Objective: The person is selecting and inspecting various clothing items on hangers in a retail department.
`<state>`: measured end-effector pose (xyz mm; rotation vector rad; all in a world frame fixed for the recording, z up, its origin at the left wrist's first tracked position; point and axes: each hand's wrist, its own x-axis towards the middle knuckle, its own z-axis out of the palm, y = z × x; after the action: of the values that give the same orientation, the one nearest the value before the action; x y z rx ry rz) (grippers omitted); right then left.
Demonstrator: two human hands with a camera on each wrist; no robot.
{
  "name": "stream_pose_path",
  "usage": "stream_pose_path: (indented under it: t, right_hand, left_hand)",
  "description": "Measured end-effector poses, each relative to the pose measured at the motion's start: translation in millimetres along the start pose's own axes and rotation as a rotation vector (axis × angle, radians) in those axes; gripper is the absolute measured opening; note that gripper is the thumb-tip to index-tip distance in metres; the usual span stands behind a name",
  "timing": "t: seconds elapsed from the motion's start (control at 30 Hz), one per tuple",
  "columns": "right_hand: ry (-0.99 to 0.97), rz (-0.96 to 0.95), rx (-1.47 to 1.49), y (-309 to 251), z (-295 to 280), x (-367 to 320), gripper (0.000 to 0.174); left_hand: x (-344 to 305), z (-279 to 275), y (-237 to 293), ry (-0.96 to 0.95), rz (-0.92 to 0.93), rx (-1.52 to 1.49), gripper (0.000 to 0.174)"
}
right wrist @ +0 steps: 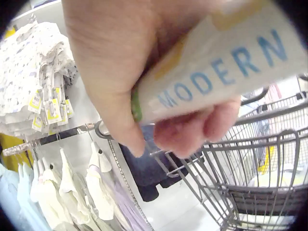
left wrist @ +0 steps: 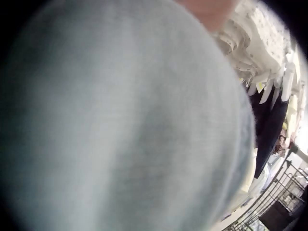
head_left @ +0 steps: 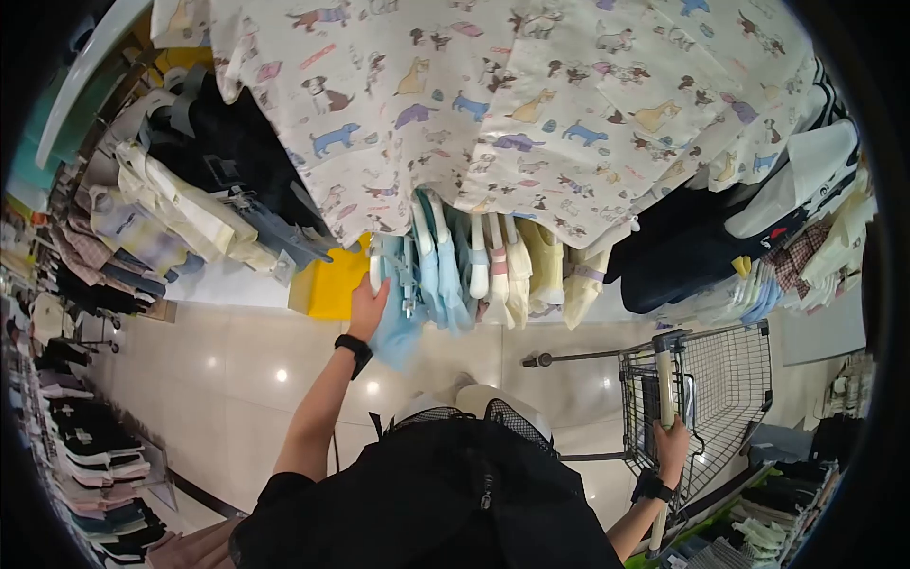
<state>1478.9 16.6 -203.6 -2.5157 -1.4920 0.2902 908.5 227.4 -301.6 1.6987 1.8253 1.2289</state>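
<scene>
In the head view my left hand [head_left: 368, 311] pinches a light blue garment [head_left: 396, 337] by its top, close to a white hanger, at the left end of a row of hung clothes. Pale fabric [left wrist: 130, 115] fills most of the left wrist view, with a blurred bit of the hand [left wrist: 211, 12] above it. My right hand [head_left: 671, 444] grips the cart's pale handle [head_left: 665, 384]. Seen from the right wrist, the fingers and thumb of that hand [right wrist: 159, 72] curl round the handle, which is printed "MODERN" [right wrist: 226, 72].
Dog-print white clothes [head_left: 512, 104] hang above the row. Dark garments [head_left: 654, 256] hang right of it, and a yellow box [head_left: 327, 284] stands at its left. The wire cart [head_left: 725, 398] is at my right on the tiled floor [head_left: 227, 379]. More clothing racks [head_left: 95, 446] line the far left.
</scene>
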Motion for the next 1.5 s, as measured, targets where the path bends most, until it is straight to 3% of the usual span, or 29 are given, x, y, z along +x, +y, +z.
stream_pose_path:
  t: [0.07,0.13,0.2,0.27,0.33,0.37,0.4,0.43,0.5,0.57,0.6,0.67,0.7,0.77,0.8,0.83,0.87,0.93,1.0,1.07,1.13,1.2,1.27,1.33,1.37,1.4,1.43,1.5]
  right_hand:
    - [-0.070,0.030,-0.064,-15,-9,-6,0.032]
    - [0.152,-0.106,-0.188,-28,-13,-12,0.031]
    - [0.190,-0.098,-0.212,-76,-26,-9,0.029]
    - [0.245,-0.333,0.130,-135,-28,-12,0.023]
    - [0.068,-0.556,0.346,-192,5,-11,0.019]
    - [0.007,-0.778,0.397,-225,29,-9,0.021]
    - [-0.293,-0.733,0.539,-264,48,-13,0.026]
    - [-0.473,-0.762,0.691,-297,83,-14,0.035]
    - [-0.671,-1.025,0.747,-351,159,-17,0.056]
    - [-0.574,-1.245,0.602,-392,218,-31,0.059]
    - [-0.584,-1.267,0.601,-409,232,-41,0.059]
    - [-0.900,-1.278,0.632,-434,254,-60,0.049]
    - [-0.910,-1.283,0.636,-441,268,-64,0.049]
    - [-1.287,-1.028,0.860,-449,297,-73,0.034]
    - [-1.302,-1.031,0.858,-452,305,-71,0.034]
    - [-1.158,-0.966,0.931,-455,311,-63,0.028]
    - [-1.014,-0.899,0.995,-459,306,-60,0.022]
    - [-0.937,-0.812,0.992,-469,278,-54,0.018]
    - [-0.977,-0.827,1.021,-469,270,-45,0.018]
    - [-1.002,-0.842,1.059,-473,251,-45,0.018]
    - [-1.030,-0.905,1.022,-461,229,-52,0.023]
    - [-0.931,-1.025,0.976,-452,224,-53,0.028]
    - [-1.238,-1.006,0.477,-449,207,-51,0.032]
    - [-1.204,-1.085,0.545,-444,222,-39,0.025]
    - [-1.138,-1.073,0.728,-446,216,-35,0.025]
    - [-1.067,-1.053,0.909,-447,213,-30,0.026]
    - [-1.083,-0.906,0.846,-448,209,-24,0.028]
    - [-1.048,-0.872,0.962,-456,208,-20,0.029]
  left_hand:
    - [-9,-34,-5,0.000,0.031,0.060,0.034]
    - [-21,-73,1,-0.175,-0.162,0.019,0.033]
    - [-36,-106,10,-0.160,-0.184,-0.067,0.028]
    - [-51,-140,20,-0.279,-0.299,-0.189,0.024]
    - [-60,-173,47,-0.291,-0.329,-0.221,0.021]
    - [-65,-189,57,-0.350,-0.326,-0.234,0.021]
    - [-70,-205,69,-0.410,-0.324,-0.248,0.022]
    - [-74,-221,84,-0.394,-0.335,-0.243,0.022]
    - [-78,-250,111,-0.491,-0.254,-0.088,0.025]
    - [-84,-274,123,-0.504,-0.216,-0.062,0.024]
    - [-88,-286,128,-0.538,-0.170,-0.037,0.024]
    - [-90,-312,148,-0.537,-0.107,0.080,0.024]
    - [-90,-322,155,-0.562,-0.033,0.192,0.024]
    - [-93,-344,155,-0.515,0.022,0.342,0.025]
    - [-96,-354,152,-0.469,0.087,0.490,0.026]
    - [-100,-362,150,-0.404,0.130,0.515,0.029]
    - [-105,-369,142,-0.401,0.114,0.518,0.029]
    - [-112,-384,126,-0.285,0.031,0.510,0.028]
    - [-111,-391,134,-0.234,-0.084,0.453,0.025]
    - [-109,-402,129,-0.174,-0.350,0.231,0.026]
    - [-110,-410,122,-0.112,-0.351,0.198,0.028]
    - [-108,-425,113,-0.050,-0.294,0.040,0.026]
    - [-103,-443,111,-0.043,-0.274,0.027,0.025]
    - [-99,-456,117,0.008,-0.236,0.076,0.027]
    - [-98,-459,121,0.035,-0.223,0.091,0.028]
    - [-97,-461,122,0.035,-0.223,0.090,0.028]
    - [-95,-464,121,0.064,-0.236,0.093,0.028]
    - [-93,-467,119,0.120,-0.254,0.094,0.029]
